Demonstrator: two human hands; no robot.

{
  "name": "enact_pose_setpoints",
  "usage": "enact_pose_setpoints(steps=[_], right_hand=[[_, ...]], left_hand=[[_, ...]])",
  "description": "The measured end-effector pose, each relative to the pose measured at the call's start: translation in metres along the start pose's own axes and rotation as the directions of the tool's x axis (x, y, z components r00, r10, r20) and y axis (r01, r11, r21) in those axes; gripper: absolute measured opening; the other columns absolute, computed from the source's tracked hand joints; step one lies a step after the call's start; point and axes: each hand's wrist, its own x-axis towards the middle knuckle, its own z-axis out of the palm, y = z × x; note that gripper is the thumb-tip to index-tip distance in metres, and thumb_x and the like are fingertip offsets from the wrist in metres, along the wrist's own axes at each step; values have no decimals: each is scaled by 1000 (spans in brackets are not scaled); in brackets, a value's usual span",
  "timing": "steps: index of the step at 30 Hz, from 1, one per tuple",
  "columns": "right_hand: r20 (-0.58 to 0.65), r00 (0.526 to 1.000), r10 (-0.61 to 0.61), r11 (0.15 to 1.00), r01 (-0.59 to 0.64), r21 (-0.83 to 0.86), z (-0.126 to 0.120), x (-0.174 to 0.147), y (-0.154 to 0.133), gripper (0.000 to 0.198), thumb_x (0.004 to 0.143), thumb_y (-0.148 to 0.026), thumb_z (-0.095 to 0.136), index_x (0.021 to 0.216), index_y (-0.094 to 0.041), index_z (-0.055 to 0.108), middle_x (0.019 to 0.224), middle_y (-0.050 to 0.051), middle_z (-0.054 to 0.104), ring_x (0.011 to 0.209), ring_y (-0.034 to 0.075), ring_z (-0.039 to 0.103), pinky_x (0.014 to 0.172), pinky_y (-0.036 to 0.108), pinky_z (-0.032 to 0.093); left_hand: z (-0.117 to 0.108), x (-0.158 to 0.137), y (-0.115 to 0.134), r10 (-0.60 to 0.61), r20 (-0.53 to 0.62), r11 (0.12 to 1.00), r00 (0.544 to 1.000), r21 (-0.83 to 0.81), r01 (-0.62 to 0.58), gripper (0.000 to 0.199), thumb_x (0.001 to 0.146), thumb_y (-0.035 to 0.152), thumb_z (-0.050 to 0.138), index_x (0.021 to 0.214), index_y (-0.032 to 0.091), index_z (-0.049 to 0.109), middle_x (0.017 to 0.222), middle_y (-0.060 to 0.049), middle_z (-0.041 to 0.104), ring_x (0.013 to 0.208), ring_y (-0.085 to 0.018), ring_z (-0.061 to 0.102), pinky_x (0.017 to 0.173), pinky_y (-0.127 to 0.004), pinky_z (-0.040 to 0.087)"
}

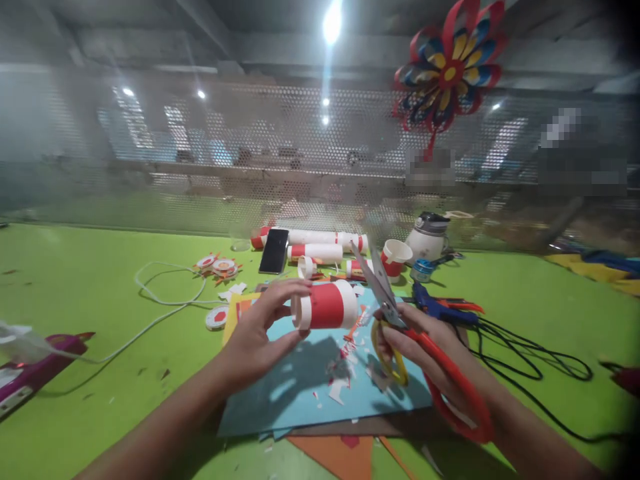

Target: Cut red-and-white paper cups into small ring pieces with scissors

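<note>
My left hand [267,320] grips one end of a red and white paper cup [327,305], held on its side above a light blue paper sheet [280,393]. In my right hand [425,340] is a pair of scissors [383,290] with one red and one yellow handle. Its blades are parted and point up and away, just right of the cup and apart from it. White and red paper scraps [339,390] lie scattered on the blue sheet under both hands.
Behind the hands are a phone [274,251], white tubes [315,253], another paper cup [395,259] and a kettle-like jug [427,233]. A blue glue gun [440,310] with a black cord lies at right. A power strip [40,370] and white cable lie left.
</note>
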Motion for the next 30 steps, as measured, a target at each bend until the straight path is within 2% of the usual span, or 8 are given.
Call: enact_pose_setpoints(steps=[3, 9, 15, 20, 22, 24, 26, 30], right_hand=[[-82, 997, 14, 995, -6, 99, 7, -2, -7, 24, 85, -38, 61, 100, -20, 57, 82, 2, 64, 76, 18, 60, 69, 27, 50], [-147, 989, 26, 931, 29, 364, 15, -6, 3, 29, 82, -30, 66, 108, -22, 57, 99, 2, 65, 88, 17, 62, 80, 28, 51], [-320, 941, -115, 972, 173, 160, 26, -16, 8, 30, 83, -20, 65, 109, -32, 58, 83, -4, 63, 74, 11, 62, 65, 18, 51], [-353, 911, -214, 972, 234, 14, 35, -21, 5, 35, 84, -15, 63, 112, -34, 55, 76, -6, 63, 69, 9, 64, 63, 15, 52], [-381, 896, -230, 970, 244, -11, 38, -22, 4, 34, 84, -15, 62, 112, -33, 55, 77, -6, 64, 69, 9, 65, 63, 14, 52], [-403, 892, -203, 974, 227, 12, 42, -22, 4, 32, 84, -17, 63, 111, -32, 56, 80, -5, 65, 72, 10, 66, 64, 16, 54], [-398, 907, -140, 981, 182, 70, 45, -22, 4, 29, 83, -21, 65, 110, -29, 56, 83, -3, 65, 74, 11, 66, 66, 19, 55], [-351, 936, -8, 979, 80, 190, 51, -23, 4, 30, 81, -29, 66, 109, -24, 57, 82, 0, 66, 69, 14, 66, 62, 23, 57]], left_hand=[[10, -7, 7, 139, 173, 961, 975, 216, -176, 48, 82, 4, 57, 124, 26, 50, 132, -10, 50, 124, -23, 47, 101, -38, 42], [20, -14, 16, 213, 334, 917, 918, 256, -306, 53, 81, -3, 51, 127, 23, 47, 136, -10, 45, 129, -22, 41, 106, -39, 38], [28, -19, 13, 64, 238, 979, 969, 174, -107, 53, 85, 7, 54, 132, 29, 42, 139, -8, 43, 130, -20, 41, 107, -36, 37], [37, -19, 10, -112, 126, 994, 986, 12, 111, 44, 85, 19, 61, 126, 31, 50, 134, -7, 48, 126, -24, 45, 103, -39, 41], [41, -17, 12, -281, 123, 938, 952, -174, 300, 42, 84, 25, 64, 124, 28, 50, 126, -8, 55, 112, -24, 57, 92, -37, 49], [45, -14, 13, -438, 154, 806, 885, -369, 463, 47, 81, 30, 67, 124, 25, 48, 116, -10, 62, 97, -23, 64, 81, -35, 54], [47, -12, 14, -509, 118, 720, 853, -486, 496, 50, 76, 29, 72, 120, 23, 50, 113, -10, 65, 97, -23, 65, 79, -33, 54], [45, -8, 14, -544, 7, 660, 839, -615, 433, 51, 70, 23, 78, 114, 22, 52, 113, -9, 66, 99, -24, 64, 80, -32, 52]])
